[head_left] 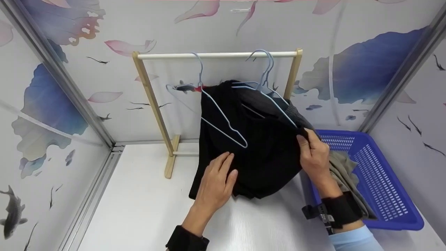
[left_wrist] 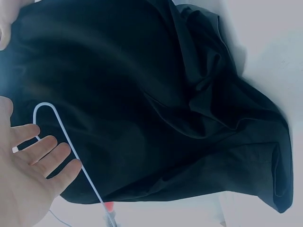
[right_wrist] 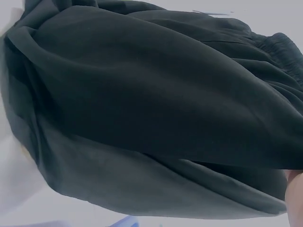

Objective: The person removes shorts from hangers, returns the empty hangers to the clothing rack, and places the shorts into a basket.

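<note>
My right hand [head_left: 315, 158] pinches the upper right edge of black trousers [head_left: 268, 150] between thumb and fingers, beside the end of a light blue hanger. In the right wrist view only part of that hand [right_wrist: 294, 196] shows at the cloth's edge. My left hand [head_left: 216, 183] has its fingers extended in front of the trousers, below another light blue hanger [head_left: 223, 111]. That hanger hooks on the rail and slants across the cloth. Seen from the left wrist, the fingers [left_wrist: 61, 161] lie close to the hanger's rounded end; contact cannot be judged.
A wooden rack with a white rail [head_left: 223, 55] stands at the back, with several hangers [head_left: 266, 69] on it. Dark grey clothing [head_left: 296, 113] hangs behind the trousers. At right, a blue basket [head_left: 393, 174] holds an olive-grey garment [head_left: 343, 170]. Patterned walls [head_left: 223, 31] enclose the white table [head_left: 132, 209].
</note>
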`<move>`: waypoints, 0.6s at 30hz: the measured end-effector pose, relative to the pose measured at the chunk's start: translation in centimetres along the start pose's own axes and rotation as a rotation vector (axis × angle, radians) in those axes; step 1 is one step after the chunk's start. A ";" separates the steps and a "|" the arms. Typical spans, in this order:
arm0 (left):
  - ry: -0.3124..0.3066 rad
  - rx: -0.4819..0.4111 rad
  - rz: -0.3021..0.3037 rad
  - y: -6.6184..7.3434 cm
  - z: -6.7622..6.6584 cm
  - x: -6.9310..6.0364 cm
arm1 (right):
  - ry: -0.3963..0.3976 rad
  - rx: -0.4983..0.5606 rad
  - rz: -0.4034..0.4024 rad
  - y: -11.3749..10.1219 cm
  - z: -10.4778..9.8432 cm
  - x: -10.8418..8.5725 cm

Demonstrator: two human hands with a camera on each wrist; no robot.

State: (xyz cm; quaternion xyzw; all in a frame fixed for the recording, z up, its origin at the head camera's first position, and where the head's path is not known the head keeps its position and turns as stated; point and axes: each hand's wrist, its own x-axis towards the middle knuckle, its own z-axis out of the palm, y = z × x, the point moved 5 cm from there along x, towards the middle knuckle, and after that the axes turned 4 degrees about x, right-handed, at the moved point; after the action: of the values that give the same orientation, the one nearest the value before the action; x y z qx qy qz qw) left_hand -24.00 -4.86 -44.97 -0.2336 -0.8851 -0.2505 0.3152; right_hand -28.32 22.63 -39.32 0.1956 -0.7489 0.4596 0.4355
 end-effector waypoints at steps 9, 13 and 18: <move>0.002 -0.009 -0.005 -0.1 0.1 -0.1 | -0.022 0.012 0.005 0.8 -0.2 -0.9; 0.002 -0.013 -0.009 -0.1 0.1 -0.2 | -0.045 0.020 0.022 1.2 -0.3 -1.6; 0.005 -0.013 -0.010 -0.1 0.1 -0.2 | -0.058 0.002 0.021 1.5 -0.5 -2.2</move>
State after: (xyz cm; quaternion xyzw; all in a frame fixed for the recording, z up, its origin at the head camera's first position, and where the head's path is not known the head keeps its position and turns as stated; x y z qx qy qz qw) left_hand -23.95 -4.91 -45.17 -0.2304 -0.8839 -0.2583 0.3144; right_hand -27.90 23.56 -41.84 0.2013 -0.7628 0.4590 0.4085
